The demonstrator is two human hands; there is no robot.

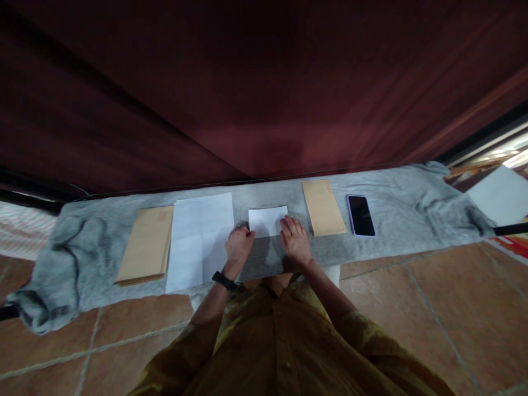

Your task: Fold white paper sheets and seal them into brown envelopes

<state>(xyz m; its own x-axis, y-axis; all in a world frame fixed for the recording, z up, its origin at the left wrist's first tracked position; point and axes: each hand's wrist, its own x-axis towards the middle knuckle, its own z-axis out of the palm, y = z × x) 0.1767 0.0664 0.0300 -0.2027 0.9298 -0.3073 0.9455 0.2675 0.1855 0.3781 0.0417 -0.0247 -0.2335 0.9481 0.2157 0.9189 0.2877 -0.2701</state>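
A small white folded sheet of paper (267, 221) lies in front of me on the grey cloth, between my two hands. My left hand (240, 243), with a dark band on its wrist, is closed, with its thumb and curled fingers at the paper's lower left corner. Along the right edge, my right hand (295, 242) rests with its fingers stretched out over the paper's side. Left of my left hand are larger white sheets (200, 242) with crease lines. A single brown envelope (324, 208) lies to the right of my right hand.
A stack of brown envelopes (145, 245) is at the left, beside the white sheets. A phone (361, 215) in a light purple case lies at the right. The grey cloth (416, 209) covers a narrow bench against a dark red curtain (264, 148). Tiled floor shows below.
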